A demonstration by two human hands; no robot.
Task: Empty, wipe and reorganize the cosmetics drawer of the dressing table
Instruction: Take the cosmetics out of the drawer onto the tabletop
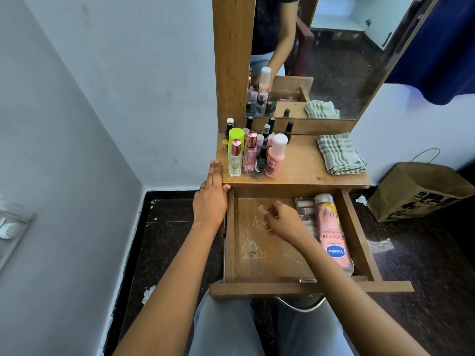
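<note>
Resting flat on the front left corner of the wooden desk, the left hand has its fingers straight and together, pointing towards the wall, with the thumb hooked just under the edge. The right hand reaches down into the pulled-out wooden drawer, its fingers curled and pinching a small clear plastic scrap just above the drawer floor.

The drawer stands wide open below the desk top, over the person's lap. Along its right wall lies a long pink Vaseline lotion bottle on its side, grey cap towards the back. Just beside it, partly hidden by the right wrist, is a flat grey-and-pink packet; what it is cannot be told. A crumpled clear wrapper lies on the drawer floor nearer the front.

On the left half of the desk a tight cluster of cosmetics stands upright: a lime-green capped container, a clear glass perfume bottle with a pink cap, a pink perfume bottle, a pink plastic bottle with a tall white cap, and several small dark nail-polish bottles among and behind them. A folded grey-and-white checked cloth lies on the right half, well apart from the bottles. A wood-framed mirror rises behind, and a brown paper bag sits on the dark floor to the right
</note>
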